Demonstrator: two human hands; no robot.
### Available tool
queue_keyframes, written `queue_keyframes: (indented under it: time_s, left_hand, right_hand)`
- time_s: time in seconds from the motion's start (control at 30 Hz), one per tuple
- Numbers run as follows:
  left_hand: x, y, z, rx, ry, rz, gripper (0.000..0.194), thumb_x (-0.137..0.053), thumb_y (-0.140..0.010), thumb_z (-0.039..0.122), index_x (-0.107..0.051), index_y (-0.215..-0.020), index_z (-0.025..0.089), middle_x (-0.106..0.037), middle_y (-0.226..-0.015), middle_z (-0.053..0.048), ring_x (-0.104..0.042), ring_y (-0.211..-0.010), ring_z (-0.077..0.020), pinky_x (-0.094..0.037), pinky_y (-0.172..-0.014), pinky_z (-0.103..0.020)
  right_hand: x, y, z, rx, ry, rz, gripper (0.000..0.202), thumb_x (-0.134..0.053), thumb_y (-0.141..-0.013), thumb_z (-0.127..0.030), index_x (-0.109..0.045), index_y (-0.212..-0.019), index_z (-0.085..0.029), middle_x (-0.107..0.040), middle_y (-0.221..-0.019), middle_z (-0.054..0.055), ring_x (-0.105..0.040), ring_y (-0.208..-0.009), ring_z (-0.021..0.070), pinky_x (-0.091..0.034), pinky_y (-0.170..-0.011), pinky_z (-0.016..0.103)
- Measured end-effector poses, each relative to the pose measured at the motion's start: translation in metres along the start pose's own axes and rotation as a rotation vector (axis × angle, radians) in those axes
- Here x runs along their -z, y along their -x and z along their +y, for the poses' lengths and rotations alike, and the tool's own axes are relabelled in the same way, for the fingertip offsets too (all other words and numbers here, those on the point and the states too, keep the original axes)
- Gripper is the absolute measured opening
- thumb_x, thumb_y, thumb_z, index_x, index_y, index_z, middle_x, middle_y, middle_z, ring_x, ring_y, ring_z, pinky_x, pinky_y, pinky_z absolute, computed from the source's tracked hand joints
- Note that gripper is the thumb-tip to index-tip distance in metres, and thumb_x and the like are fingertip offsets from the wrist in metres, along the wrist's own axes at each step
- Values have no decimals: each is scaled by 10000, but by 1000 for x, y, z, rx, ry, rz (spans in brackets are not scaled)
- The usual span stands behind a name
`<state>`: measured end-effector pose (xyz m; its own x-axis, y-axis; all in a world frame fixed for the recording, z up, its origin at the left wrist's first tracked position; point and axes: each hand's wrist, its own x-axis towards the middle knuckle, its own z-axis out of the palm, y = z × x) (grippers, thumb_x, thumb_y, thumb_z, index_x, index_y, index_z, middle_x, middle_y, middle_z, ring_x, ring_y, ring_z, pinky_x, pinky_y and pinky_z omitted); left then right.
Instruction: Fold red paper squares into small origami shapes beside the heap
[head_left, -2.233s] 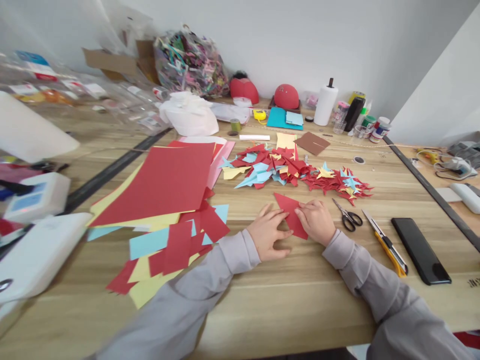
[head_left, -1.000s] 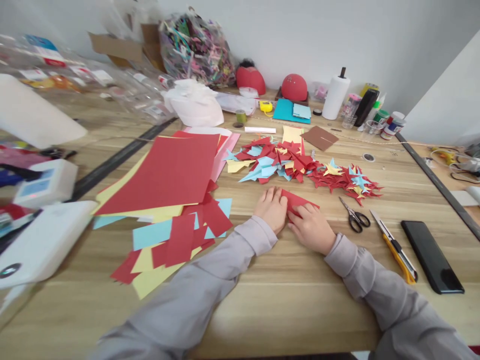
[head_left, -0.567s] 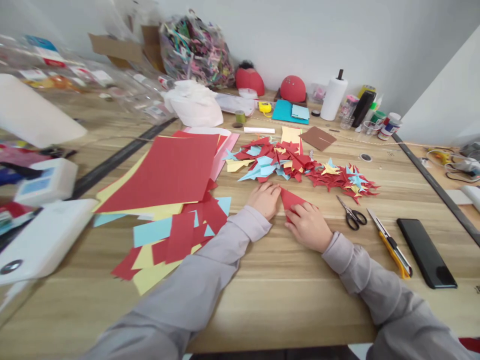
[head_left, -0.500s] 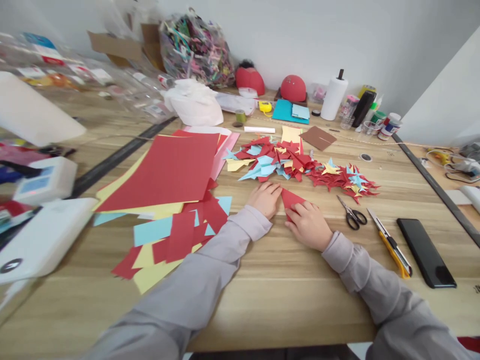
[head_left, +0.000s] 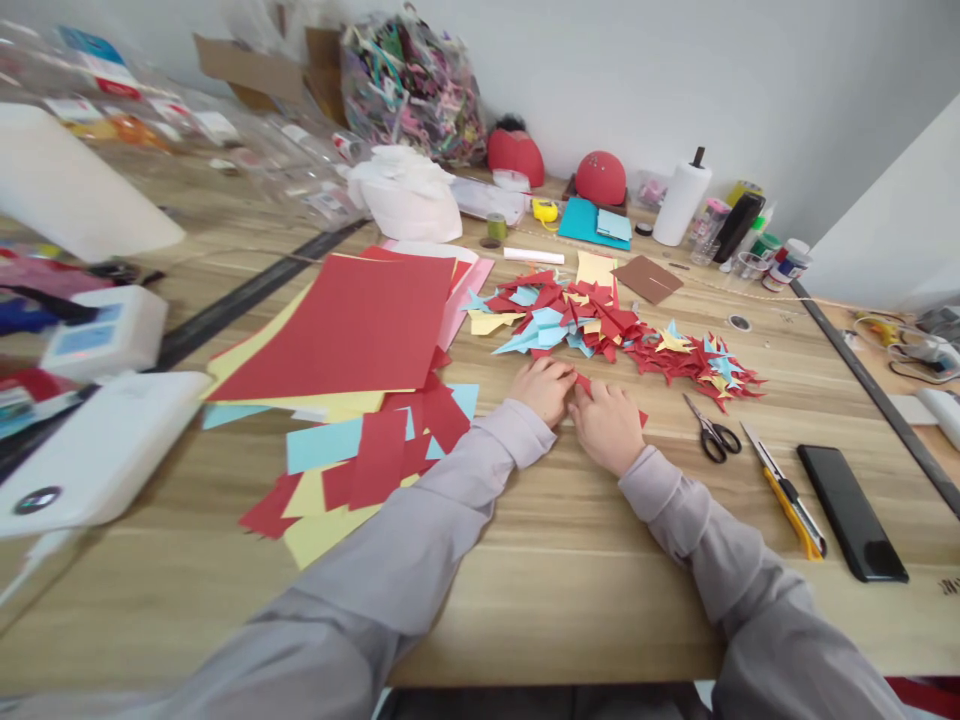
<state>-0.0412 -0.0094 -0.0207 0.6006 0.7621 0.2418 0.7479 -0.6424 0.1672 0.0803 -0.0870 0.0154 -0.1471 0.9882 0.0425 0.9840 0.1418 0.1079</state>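
A small piece of red paper (head_left: pixel 582 382) lies on the table under my two hands, mostly covered by them. My left hand (head_left: pixel 541 390) grips its left end, fingers bent and close together. Over its middle, my right hand (head_left: pixel 609 428) presses down with closed fingers, the fingertips near the left hand. A red corner shows past the right hand's outer edge. Just beyond the hands is a pile of folded red, blue and yellow paper pieces (head_left: pixel 551 318), with red, spiky folded paper stars (head_left: pixel 675 357) to its right.
Large red sheets (head_left: pixel 341 325) and cut paper strips (head_left: pixel 379 460) lie left. On the right are scissors (head_left: pixel 712 430), a yellow utility knife (head_left: pixel 787 500) and a black phone (head_left: pixel 851 512). A white power bank (head_left: pixel 105 450) sits far left; bottles (head_left: pixel 682 205) stand at the back.
My right hand has slid left along the red paper, closer to my left hand, and now hides more of it. The whole view has shifted slightly.
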Motion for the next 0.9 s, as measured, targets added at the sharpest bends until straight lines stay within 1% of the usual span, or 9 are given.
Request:
queue_keyframes:
  time_s: [0.13,0.3,0.43,0.53,0.7,0.83,0.9]
  left_hand:
    - [0,0,1,-6,8,4,358,-534,-798,264,-632,-1135,196,-611,-1214,-56,-474,-1110,-250,-399,-901,-400]
    - [2,1,3,-3,-17,1,358,-525,-797,248,-624,-1135,190,-604,-1223,-62,-477,-1118,-255,-388,-879,-416]
    - [3,2,4,-26,-50,27,333,-477,-836,262,-626,-1125,187,-616,-1196,-74,-490,-1101,-254,-356,-908,-428]
    - [3,2,3,-50,-60,23,335,-465,-843,263,-625,-1127,185,-616,-1193,-83,-494,-1097,-257,-343,-919,-435]
    - [4,2,3,-42,-54,18,356,-434,-843,194,-616,-1148,175,-598,-1217,-101,-489,-1110,-261,-373,-882,-435]
    - [6,7,11,-69,-68,68,333,-447,-844,217,-640,-1105,146,-565,-1257,-117,-442,-1163,-282,-382,-904,-439]
    - [7,11,19,-78,-61,38,316,-429,-857,214,-658,-1062,141,-599,-1205,-115,-460,-1141,-276,-398,-893,-425]
  right_hand:
    - [-5,-8,0,-14,17,11,382,-297,-944,-351,-491,-1222,-175,-599,-1042,140,-561,-920,247,-358,-767,382]
    - [-9,-7,-1,25,51,34,397,-273,-948,-321,-482,-1234,-142,-614,-1016,153,-574,-894,262,-367,-739,391]
    - [-6,-1,-2,65,63,42,397,-284,-944,-298,-507,-1216,-113,-599,-1013,161,-553,-914,265,-375,-733,386]
    - [-3,8,-2,84,58,50,388,-305,-940,-307,-553,-1162,-107,-584,-1007,153,-528,-929,266,-379,-731,381]
    - [-1,24,-6,83,36,46,361,-368,-923,-325,-577,-1115,-101,-554,-1012,143,-479,-935,258,-387,-711,364]
    - [-2,28,-8,75,27,50,354,-385,-913,-319,-570,-1132,-112,-533,-1022,150,-454,-920,258,-386,-684,364]
    - [-3,27,-8,84,26,51,338,-374,-909,-271,-581,-1119,-107,-532,-1013,154,-449,-906,260,-384,-676,369]
